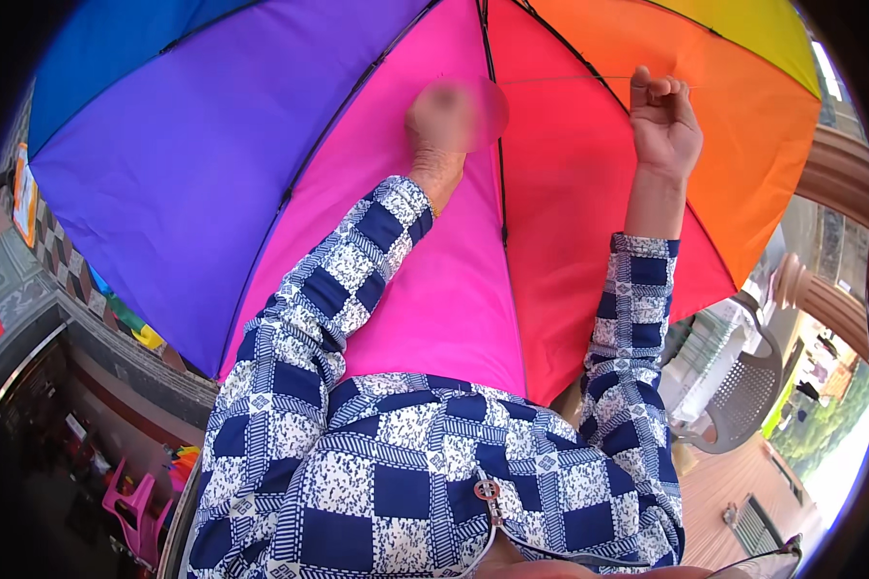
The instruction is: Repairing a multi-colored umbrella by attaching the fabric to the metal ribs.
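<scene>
An opened umbrella (425, 289) with blue, purple, pink, red, orange and yellow panels spreads before me, its inner side and thin black ribs showing. Over the pink panel, my left hand (442, 116) is closed at a black rib (497, 159) and seems to grip the umbrella there; a blur hides its fingers. To the right, in front of the orange and red panels, my right hand (664, 125) is raised with its fingertips pinched together. A fine thread (560, 79) stretches taut from near my left hand to those fingertips. Whether a needle is there cannot be made out.
A grey plastic chair (743, 386) stands to the right, beside a white-covered surface. At the lower left is a pink plastic stool (140, 511) below a dark ledge. Brown round rails (830, 309) run along the right, and a metal grate (755, 526) lies in the wooden-looking floor.
</scene>
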### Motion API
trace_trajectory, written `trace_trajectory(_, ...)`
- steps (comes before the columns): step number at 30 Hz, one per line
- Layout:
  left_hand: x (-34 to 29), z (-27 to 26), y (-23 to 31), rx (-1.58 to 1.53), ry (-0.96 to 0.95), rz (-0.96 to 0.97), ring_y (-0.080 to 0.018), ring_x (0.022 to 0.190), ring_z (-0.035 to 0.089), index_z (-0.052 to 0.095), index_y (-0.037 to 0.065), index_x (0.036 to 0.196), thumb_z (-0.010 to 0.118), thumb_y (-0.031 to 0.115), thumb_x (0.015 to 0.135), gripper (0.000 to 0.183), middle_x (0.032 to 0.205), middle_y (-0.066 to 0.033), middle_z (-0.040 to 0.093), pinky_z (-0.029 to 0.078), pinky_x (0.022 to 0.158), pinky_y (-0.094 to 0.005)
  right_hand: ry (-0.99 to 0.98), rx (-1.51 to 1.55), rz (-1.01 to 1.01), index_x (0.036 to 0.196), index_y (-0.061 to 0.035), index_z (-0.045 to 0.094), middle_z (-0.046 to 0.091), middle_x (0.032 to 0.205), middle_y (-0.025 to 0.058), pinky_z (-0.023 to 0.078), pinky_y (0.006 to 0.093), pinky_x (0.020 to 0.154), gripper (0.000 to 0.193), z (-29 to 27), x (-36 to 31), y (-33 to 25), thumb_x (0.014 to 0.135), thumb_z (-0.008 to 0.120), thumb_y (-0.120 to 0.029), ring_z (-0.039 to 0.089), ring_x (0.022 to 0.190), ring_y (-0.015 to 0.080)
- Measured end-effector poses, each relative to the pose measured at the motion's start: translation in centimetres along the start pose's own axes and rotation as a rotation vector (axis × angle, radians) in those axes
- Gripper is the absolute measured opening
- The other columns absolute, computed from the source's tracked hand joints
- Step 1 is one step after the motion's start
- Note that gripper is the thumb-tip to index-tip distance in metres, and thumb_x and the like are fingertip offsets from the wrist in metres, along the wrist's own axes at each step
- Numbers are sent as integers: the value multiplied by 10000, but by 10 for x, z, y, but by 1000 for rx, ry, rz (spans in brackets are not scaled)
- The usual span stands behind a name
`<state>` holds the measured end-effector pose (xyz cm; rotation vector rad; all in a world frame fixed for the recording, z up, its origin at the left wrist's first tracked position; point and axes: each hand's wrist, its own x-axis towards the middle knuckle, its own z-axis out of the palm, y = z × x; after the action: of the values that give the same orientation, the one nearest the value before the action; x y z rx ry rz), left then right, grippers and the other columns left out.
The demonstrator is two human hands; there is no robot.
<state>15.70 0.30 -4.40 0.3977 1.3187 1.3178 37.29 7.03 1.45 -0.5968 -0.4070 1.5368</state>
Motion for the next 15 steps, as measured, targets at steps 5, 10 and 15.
trace_trajectory(5, -1, -1, -1, 26, 9, 10, -59, 402, 427, 546, 75, 759, 571, 128, 846, 105, 598, -21, 547, 343, 377, -208, 10, -671, -242, 876, -37, 591, 626, 803, 74, 500, 337, 756, 91, 28, -24, 41, 872, 554, -120, 608, 808, 195)
trace_trajectory(10, -1, 0, -3, 37, -9, 31, -62, 408, 433, 550, 72, 766, 573, 123, 846, 98, 604, -23, 554, 353, 387, -208, -187, -1542, -299, 816, -61, 614, 611, 748, 53, 499, 352, 671, 65, 19, -31, 75, 806, 599, -123, 608, 757, 224)
trace_trajectory(15, -2, 1, -1, 66, 1, 20, -67, 414, 441, 555, 66, 776, 577, 115, 842, 85, 611, -26, 562, 362, 398, -209, -333, -1972, -505, 783, -92, 631, 606, 751, 62, 488, 382, 624, 45, 20, -28, 93, 759, 610, -124, 602, 739, 265)
